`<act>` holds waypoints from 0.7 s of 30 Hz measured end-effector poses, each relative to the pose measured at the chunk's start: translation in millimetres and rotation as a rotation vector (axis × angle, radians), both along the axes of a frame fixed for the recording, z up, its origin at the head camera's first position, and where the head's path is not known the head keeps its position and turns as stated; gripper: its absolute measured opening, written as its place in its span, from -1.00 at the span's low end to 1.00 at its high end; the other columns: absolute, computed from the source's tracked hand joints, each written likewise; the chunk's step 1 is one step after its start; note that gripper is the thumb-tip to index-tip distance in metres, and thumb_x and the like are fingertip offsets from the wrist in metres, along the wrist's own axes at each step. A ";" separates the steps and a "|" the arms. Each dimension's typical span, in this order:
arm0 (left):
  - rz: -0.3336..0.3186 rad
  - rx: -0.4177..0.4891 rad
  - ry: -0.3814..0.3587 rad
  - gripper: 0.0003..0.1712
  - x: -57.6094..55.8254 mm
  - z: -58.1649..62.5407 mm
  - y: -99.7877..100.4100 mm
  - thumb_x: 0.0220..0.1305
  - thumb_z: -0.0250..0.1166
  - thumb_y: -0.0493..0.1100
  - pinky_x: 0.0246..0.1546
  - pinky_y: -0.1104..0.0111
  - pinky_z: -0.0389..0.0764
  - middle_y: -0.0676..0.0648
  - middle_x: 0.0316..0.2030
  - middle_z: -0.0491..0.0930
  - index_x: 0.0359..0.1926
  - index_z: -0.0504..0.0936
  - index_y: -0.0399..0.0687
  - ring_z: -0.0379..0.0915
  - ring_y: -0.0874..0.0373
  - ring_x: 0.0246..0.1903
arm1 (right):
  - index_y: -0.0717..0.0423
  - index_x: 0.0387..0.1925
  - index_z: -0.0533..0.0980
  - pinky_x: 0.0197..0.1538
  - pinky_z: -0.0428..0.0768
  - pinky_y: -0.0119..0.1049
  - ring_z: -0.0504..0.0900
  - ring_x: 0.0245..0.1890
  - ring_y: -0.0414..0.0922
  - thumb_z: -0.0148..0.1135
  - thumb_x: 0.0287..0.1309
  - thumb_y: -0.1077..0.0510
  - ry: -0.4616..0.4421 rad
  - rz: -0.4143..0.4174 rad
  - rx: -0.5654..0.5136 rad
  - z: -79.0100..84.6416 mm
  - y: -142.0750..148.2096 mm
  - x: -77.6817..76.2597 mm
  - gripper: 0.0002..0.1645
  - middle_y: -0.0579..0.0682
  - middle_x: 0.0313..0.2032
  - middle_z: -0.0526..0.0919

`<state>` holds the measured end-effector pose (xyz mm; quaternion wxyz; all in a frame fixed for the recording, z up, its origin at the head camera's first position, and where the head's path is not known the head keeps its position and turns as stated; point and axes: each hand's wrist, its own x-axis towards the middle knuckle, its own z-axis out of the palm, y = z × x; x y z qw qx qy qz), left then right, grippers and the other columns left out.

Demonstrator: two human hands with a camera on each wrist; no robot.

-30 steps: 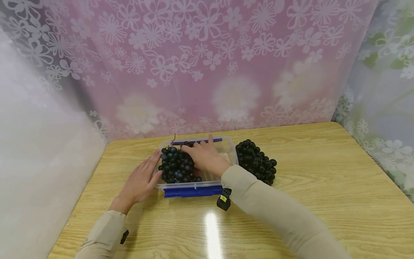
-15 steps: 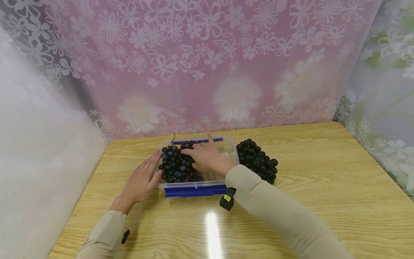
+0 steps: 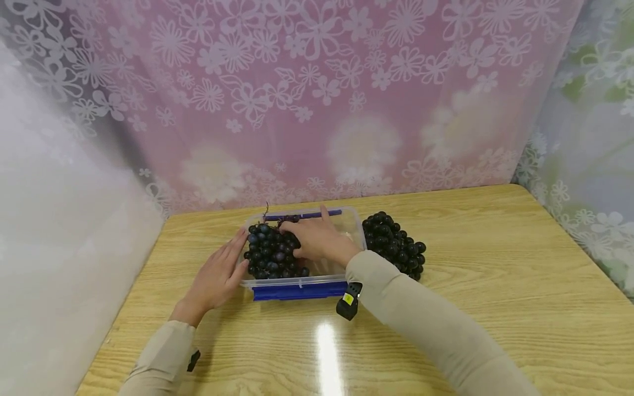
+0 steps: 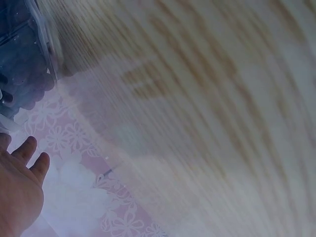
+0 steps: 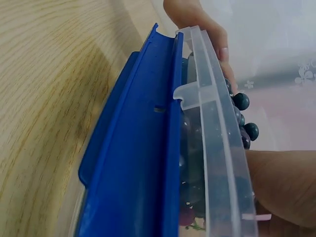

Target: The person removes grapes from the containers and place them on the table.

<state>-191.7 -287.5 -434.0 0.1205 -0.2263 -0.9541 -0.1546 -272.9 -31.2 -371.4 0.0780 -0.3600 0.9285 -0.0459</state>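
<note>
A clear plastic container point(image 3: 277, 282) with blue clasps point(image 3: 299, 291) stands on the table, a bunch of dark grapes point(image 3: 269, 250) filling its left part. My right hand point(image 3: 319, 239) reaches inside and grips the right side of this bunch, fingers bent over the top and thumb nearer me. Those fingertips are hidden among the grapes. Along the container's left side rests my left hand point(image 3: 218, 272), its fingers fairly straight against the rim. In the right wrist view, several grapes point(image 5: 241, 101) show above the translucent rim point(image 5: 212, 94).
A second bunch of dark grapes point(image 3: 393, 247) lies on the wooden table point(image 3: 495, 264) just right of the container. Behind the table hangs a pink flowered curtain point(image 3: 307, 110). A pale wall covering point(image 3: 64, 220) stands at the left.
My right hand first drew back slightly to the right, and its fingers have now bent down over the grapes again. The left hand stays at the container's side.
</note>
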 end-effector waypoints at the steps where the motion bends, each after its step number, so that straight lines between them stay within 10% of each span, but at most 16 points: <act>1: -0.002 0.000 -0.003 -0.32 -0.1 -0.1 0.4 0.50 -0.13 0.00 0.28 -0.03 0.13 -0.13 0.47 -0.07 0.50 -0.06 -0.14 0.02 -0.11 0.37 | -0.36 0.32 0.29 0.32 -0.25 0.29 0.53 0.08 -0.11 0.26 0.17 -0.16 -0.010 0.001 -0.020 -1.4 1.4 -1.3 -0.32 -0.15 0.06 0.59; 21: -0.002 0.016 -0.009 -0.33 1.4 2.0 0.7 0.51 -0.14 -0.02 0.29 -0.02 0.11 -0.13 0.47 -0.08 0.50 -0.05 -0.16 -0.02 -0.09 0.39 | -0.35 0.14 0.53 0.39 -0.26 0.12 0.62 -0.16 -0.24 0.30 0.18 -0.07 0.196 0.083 -0.187 -2.5 13.6 -3.1 -0.54 -0.29 -0.30 0.69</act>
